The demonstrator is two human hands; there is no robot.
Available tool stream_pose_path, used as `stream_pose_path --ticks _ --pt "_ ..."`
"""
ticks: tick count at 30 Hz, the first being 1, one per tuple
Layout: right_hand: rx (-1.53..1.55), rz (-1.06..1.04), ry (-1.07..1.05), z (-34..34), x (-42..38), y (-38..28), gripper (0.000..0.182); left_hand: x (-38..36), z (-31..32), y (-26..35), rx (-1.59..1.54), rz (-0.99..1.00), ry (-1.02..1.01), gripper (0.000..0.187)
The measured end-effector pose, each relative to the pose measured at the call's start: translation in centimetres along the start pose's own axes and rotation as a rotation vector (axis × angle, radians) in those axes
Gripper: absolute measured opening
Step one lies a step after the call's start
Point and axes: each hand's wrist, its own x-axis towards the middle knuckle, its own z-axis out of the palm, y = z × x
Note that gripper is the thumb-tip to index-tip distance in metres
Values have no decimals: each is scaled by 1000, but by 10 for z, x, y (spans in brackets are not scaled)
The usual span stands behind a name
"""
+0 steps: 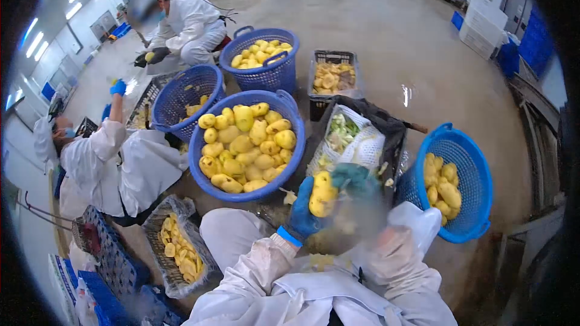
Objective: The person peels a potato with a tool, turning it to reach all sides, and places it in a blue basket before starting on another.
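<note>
My left hand [302, 214], in a blue glove, grips a peeled yellow potato [323, 195] in front of my lap. Just right of the potato is my right hand [354, 180], in a dark green glove; motion and blur smear its fingers, so whatever it holds cannot be made out. Ahead and to the left stands a blue basket [194, 172] heaped with peeled potatoes [243, 145]. On my right a tilted, lighter blue basket [477, 187] holds more potatoes [444, 187]. Beyond my hands lies a black-lined crate [396, 124] with white netting [364, 145] and green scraps [342, 131].
Two co-workers in white, one crouching [193, 24] and one seated [121, 163], are on the left. Near them stand another blue basket [162, 99] and a full potato basket [284, 75]. Lined crates of yellow pieces [181, 247] and peelings [332, 78] sit on the wet floor [386, 30].
</note>
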Motion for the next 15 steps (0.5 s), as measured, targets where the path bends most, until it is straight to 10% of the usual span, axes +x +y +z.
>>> stream_pose_path --ticks 6,10,15 --pt "125 246 -77 0 8 36 16 -27 -10 -22 -96 -134 -77 52" --pt "100 73 359 -54 47 62 22 -48 -23 -27 160 -77 45 54" --pt "-166 -178 47 -5 -8 15 25 -51 -40 -28 401 -46 91 57"
